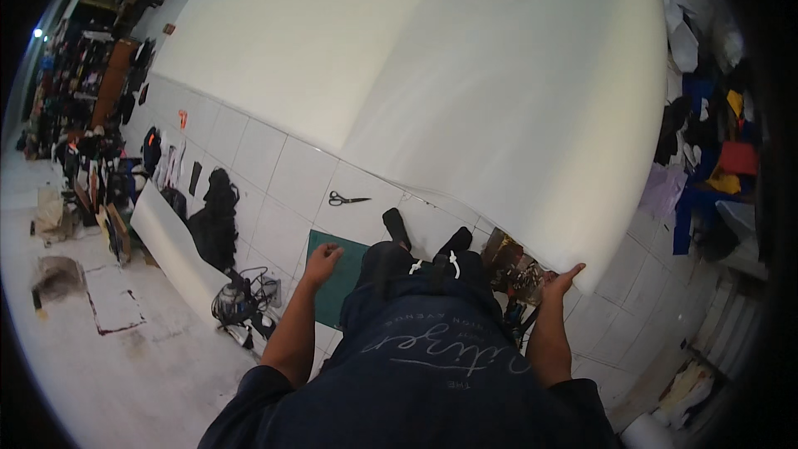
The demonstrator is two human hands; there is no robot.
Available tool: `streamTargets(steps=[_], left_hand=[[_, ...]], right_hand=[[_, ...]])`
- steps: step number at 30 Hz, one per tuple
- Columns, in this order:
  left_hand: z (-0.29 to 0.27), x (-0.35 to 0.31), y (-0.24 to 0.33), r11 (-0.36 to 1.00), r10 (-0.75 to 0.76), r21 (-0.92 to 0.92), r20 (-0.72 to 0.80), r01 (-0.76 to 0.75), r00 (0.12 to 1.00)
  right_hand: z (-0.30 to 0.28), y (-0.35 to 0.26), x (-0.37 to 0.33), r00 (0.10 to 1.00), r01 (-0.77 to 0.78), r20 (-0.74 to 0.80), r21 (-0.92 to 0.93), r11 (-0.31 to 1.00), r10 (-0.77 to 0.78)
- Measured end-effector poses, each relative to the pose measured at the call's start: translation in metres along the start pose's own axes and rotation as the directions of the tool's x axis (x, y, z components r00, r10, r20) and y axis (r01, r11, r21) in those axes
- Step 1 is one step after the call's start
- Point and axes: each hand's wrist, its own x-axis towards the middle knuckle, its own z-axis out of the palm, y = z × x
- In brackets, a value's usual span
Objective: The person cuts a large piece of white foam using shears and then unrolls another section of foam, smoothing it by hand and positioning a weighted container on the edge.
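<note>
A large cream-white sheet (274,41) lies spread over the tiled floor, its right part curving over in a big roll (573,133). At the roll's near corner, my right hand (562,281) grips the edge, thumb stretched out along it; the other fingers are partly hidden. My left hand (325,261) hangs above a green cutting mat (331,303), fingers curled in and nothing seen in them. Black-handled scissors (349,199) rest on the tiles between the mat and the sheet.
A worn, stained board (514,264) lies beside my right foot. To the left are a machine with tangled cables (243,299), a smaller white sheet (176,254) and a black cloth heap (214,220). Coloured fabric scraps (721,158) pile up at the right.
</note>
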Motion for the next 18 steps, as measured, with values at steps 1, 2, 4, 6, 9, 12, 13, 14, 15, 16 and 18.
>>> streamTargets(steps=[1, 2, 4, 6, 9, 12, 13, 14, 15, 16, 18], left_hand=[[-0.003, -0.009, -0.017, 0.998, -0.050, -0.033, 0.005, 0.050, 0.999], [-0.001, -0.018, -0.039, 0.993, -0.099, -0.064, 0.015, 0.099, 0.995], [-0.008, -0.029, -0.095, 0.986, -0.159, -0.061, -0.023, 0.157, 0.987], [-0.008, -0.038, -0.128, 0.965, -0.235, -0.119, -0.003, 0.233, 0.972], [-0.014, -0.050, -0.175, 0.904, -0.350, -0.246, 0.049, 0.351, 0.936], [-0.038, -0.058, -0.197, 0.895, -0.341, -0.247, 0.158, 0.372, 0.927], [-0.055, -0.068, -0.188, 0.914, -0.350, -0.173, 0.127, 0.368, 0.928], [-0.071, -0.070, -0.186, 0.907, -0.380, -0.145, 0.122, 0.395, 0.917], [-0.084, -0.070, -0.194, 0.899, -0.406, -0.137, 0.103, 0.417, 0.908], [-0.101, -0.062, -0.211, 0.897, -0.411, -0.126, 0.120, 0.425, 0.904], [-0.148, -0.037, -0.284, 0.840, -0.416, -0.350, 0.076, 0.415, 0.906]], right_hand=[[-0.002, 0.004, -0.002, 0.998, -0.067, 0.017, -0.034, 0.997, 0.068], [0.001, 0.004, -0.010, 0.998, -0.064, 0.020, -0.048, 0.997, 0.065], [0.007, 0.006, -0.026, 0.985, -0.138, 0.085, -0.145, 0.980, 0.151], [0.011, 0.009, -0.031, 0.976, -0.105, 0.163, -0.227, 0.968, 0.144], [0.007, 0.015, -0.006, 0.991, -0.121, 0.008, -0.376, 0.919, 0.134], [-0.003, 0.013, -0.002, 0.998, -0.053, 0.023, -0.369, 0.928, 0.066], [0.005, 0.018, -0.013, 0.981, -0.155, -0.173, -0.463, 0.873, 0.082], [-0.005, 0.029, -0.028, 0.977, -0.150, -0.205, -0.443, 0.884, 0.063], [0.000, 0.038, -0.041, 0.991, 0.040, -0.065, -0.691, 0.722, -0.118], [0.001, 0.046, -0.055, 0.968, 0.165, 0.039, -0.843, 0.512, -0.247], [0.041, 0.088, -0.110, 0.910, 0.340, 0.292, -0.932, 0.125, -0.295]])
